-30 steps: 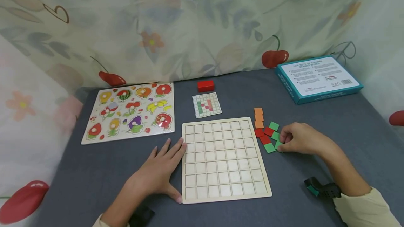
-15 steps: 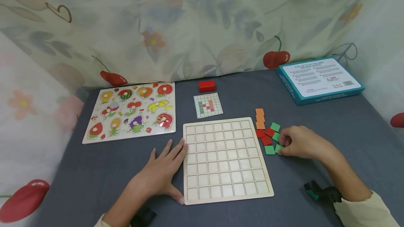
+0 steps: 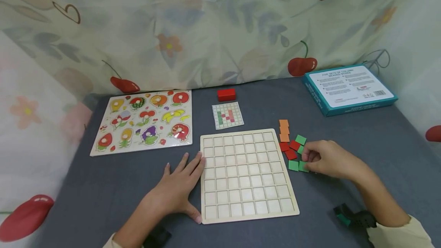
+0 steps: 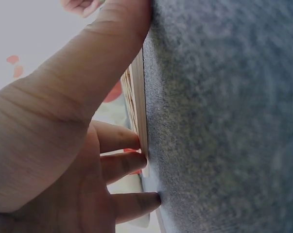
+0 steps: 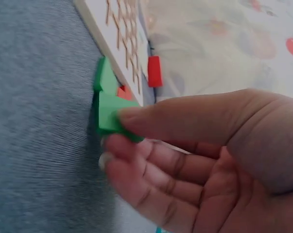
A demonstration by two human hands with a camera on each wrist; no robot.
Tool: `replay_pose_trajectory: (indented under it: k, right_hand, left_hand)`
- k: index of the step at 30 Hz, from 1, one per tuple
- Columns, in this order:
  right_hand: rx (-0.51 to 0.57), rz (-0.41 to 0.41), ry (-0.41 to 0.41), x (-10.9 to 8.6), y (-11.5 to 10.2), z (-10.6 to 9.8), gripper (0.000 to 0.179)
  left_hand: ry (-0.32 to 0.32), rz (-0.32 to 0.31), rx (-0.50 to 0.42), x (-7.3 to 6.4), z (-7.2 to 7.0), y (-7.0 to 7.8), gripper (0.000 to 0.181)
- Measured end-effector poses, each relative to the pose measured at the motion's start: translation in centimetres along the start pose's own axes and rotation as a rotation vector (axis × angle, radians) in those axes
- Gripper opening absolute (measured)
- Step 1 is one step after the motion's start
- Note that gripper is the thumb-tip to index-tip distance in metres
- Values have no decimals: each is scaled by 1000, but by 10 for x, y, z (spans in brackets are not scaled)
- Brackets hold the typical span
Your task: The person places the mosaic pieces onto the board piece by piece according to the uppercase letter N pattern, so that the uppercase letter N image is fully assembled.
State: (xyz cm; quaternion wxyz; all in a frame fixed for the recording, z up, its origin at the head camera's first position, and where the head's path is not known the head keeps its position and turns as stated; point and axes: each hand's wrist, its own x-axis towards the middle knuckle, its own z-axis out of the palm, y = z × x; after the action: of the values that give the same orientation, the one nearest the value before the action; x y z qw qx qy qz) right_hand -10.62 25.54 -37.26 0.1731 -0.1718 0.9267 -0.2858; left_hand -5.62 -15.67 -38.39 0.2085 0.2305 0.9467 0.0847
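Note:
My left hand rests at the left edge of a wooden grid board, fingers spread. In the left wrist view, fingertips and thumb lie along the board's side. To the right of the board, my right hand pinches a green square tile between thumb and forefinger, close over the cloth. Another green tile lies right against it. Further green tiles, several red tiles and a column of orange tiles lie beside the board's upper right corner.
A small pattern card lies behind the board, with a red block beyond it. At the left is a fruit puzzle board. A teal box sits at the back right. A patterned curtain closes off the back.
My right hand has drawn the green tile slightly toward me, and the neighbouring green tile has turned to line up beside it. The left hand has stayed at the board's edge.

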Motion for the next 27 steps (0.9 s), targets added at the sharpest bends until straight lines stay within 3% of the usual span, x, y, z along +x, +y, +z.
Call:
replay_pose_trajectory:
  k: [6,12,23,27]
  right_hand:
    - [172,-22,28,8,-1,-3,12]
    - [266,-65,-11,28,-15,6,9]
    - [295,-160,-110,68,-66,27,4]
    - [249,-170,-135,81,-85,35,6]
  left_hand:
    - [0,-5,-1,0,-1,0,146]
    - [-3,-6,-21,-1,-1,0,146]
    - [-11,5,-28,-1,1,0,146]
    - [-14,1,-32,-1,0,0,146]
